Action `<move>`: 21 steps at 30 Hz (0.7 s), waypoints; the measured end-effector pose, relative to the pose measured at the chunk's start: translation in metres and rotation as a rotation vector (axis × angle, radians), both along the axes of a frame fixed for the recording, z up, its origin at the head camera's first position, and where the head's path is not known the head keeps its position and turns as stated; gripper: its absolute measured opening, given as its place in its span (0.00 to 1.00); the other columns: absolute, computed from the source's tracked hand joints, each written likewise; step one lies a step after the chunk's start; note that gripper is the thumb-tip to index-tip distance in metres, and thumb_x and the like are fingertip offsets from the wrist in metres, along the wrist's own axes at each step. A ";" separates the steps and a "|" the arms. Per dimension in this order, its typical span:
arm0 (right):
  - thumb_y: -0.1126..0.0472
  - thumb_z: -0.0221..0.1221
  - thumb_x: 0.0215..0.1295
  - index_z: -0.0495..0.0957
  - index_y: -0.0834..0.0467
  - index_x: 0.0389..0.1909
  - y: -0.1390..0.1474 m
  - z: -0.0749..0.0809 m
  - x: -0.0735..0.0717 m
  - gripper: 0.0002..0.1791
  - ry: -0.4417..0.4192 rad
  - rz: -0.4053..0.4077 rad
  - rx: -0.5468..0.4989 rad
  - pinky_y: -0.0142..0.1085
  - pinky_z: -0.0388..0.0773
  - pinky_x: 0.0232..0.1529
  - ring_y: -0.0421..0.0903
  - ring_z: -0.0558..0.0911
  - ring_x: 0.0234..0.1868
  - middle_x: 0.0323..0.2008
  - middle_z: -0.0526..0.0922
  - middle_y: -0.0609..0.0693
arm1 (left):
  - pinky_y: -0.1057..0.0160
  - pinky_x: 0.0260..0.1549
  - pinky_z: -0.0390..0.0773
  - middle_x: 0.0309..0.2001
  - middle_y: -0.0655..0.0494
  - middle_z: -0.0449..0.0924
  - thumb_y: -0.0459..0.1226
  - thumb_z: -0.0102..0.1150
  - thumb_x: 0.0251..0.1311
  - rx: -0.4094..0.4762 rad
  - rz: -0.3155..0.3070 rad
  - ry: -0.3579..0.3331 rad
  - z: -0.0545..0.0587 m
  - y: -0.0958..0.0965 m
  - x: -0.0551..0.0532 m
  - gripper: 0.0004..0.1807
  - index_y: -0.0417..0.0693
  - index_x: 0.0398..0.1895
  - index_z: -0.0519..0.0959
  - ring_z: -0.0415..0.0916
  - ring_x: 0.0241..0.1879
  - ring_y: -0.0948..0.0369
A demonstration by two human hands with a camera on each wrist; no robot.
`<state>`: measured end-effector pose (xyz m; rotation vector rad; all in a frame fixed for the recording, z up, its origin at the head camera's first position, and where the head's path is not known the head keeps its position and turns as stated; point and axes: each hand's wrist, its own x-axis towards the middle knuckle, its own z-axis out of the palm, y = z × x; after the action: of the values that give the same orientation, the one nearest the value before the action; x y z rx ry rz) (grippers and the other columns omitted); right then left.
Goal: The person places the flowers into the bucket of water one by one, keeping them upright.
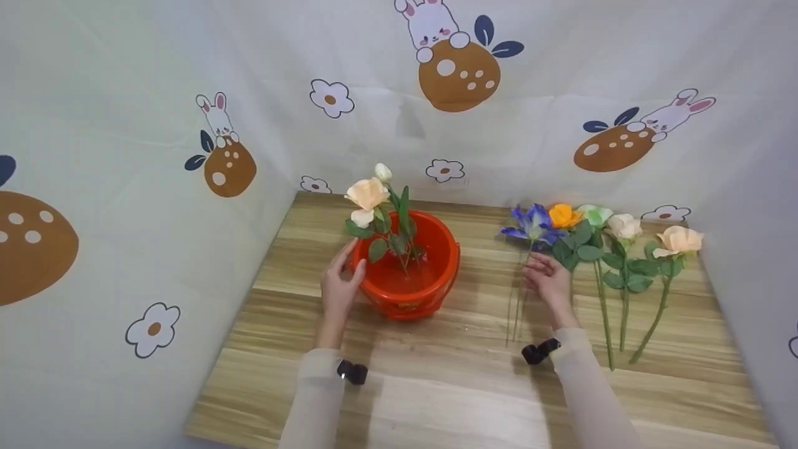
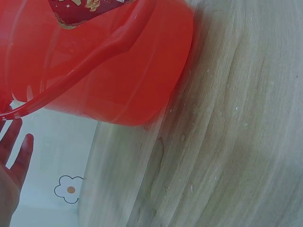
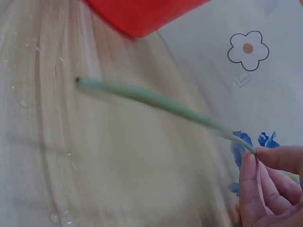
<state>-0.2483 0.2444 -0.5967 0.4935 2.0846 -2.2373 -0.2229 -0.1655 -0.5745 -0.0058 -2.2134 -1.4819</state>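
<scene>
My right hand point(image 1: 552, 284) pinches the thin green stem point(image 3: 165, 106) of a blue-purple artificial flower point(image 1: 533, 226) between thumb and fingertips. The stem's lower end points toward me, above the tabletop. At the left side of a red plastic bucket point(image 1: 405, 300), my left hand point(image 1: 340, 284) rests with its fingers extended along the rim and the thumb held apart. Inside the bucket stand a peach rose point(image 1: 366, 193) and a white bud point(image 1: 383, 172) with green leaves; their stems lean to the left.
On the right of the wooden table point(image 1: 449, 386) lie an orange flower point(image 1: 564, 216), a pale green flower point(image 1: 595, 215), a cream rose point(image 1: 624, 226) and a peach rose point(image 1: 679, 241). Printed cloth walls point(image 1: 374, 137) stand behind and at both sides.
</scene>
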 end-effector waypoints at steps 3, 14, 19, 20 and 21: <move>0.72 0.59 0.66 0.67 0.68 0.67 -0.002 0.003 0.000 0.28 0.019 -0.014 0.014 0.29 0.83 0.30 0.31 0.84 0.28 0.30 0.83 0.31 | 0.62 0.59 0.76 0.62 0.52 0.80 0.36 0.66 0.62 0.003 -0.005 0.008 0.000 0.000 0.000 0.23 0.53 0.62 0.80 0.76 0.63 0.56; 0.75 0.59 0.64 0.69 0.70 0.64 -0.008 0.018 -0.001 0.27 0.101 -0.046 -0.007 0.29 0.83 0.30 0.34 0.85 0.31 0.31 0.84 0.38 | 0.71 0.57 0.74 0.61 0.50 0.81 0.36 0.64 0.62 -0.022 -0.006 0.012 -0.001 -0.001 0.001 0.23 0.51 0.62 0.80 0.78 0.60 0.56; 0.72 0.61 0.65 0.70 0.67 0.65 -0.009 0.028 -0.001 0.27 0.102 -0.044 -0.032 0.29 0.84 0.32 0.34 0.85 0.32 0.33 0.84 0.39 | 0.73 0.56 0.74 0.61 0.50 0.81 0.35 0.64 0.62 -0.005 -0.021 0.022 0.000 -0.001 0.001 0.23 0.51 0.62 0.79 0.78 0.60 0.55; 0.72 0.61 0.65 0.70 0.66 0.65 -0.010 0.029 -0.001 0.27 0.105 -0.044 -0.031 0.29 0.84 0.32 0.33 0.85 0.32 0.33 0.84 0.39 | 0.73 0.56 0.74 0.61 0.50 0.81 0.35 0.64 0.62 -0.003 -0.021 0.024 0.000 -0.001 0.001 0.23 0.51 0.62 0.79 0.77 0.60 0.55; 0.72 0.61 0.64 0.70 0.67 0.65 -0.010 0.031 -0.001 0.27 0.114 -0.048 -0.042 0.29 0.84 0.32 0.33 0.85 0.32 0.33 0.85 0.39 | 0.73 0.56 0.74 0.61 0.50 0.81 0.35 0.65 0.62 -0.001 -0.021 0.025 0.000 -0.001 0.001 0.23 0.51 0.62 0.80 0.77 0.61 0.55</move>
<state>-0.2496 0.2342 -0.5656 0.4280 2.0941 -2.3842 -0.2220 -0.1666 -0.5748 -0.0482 -2.2004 -1.4840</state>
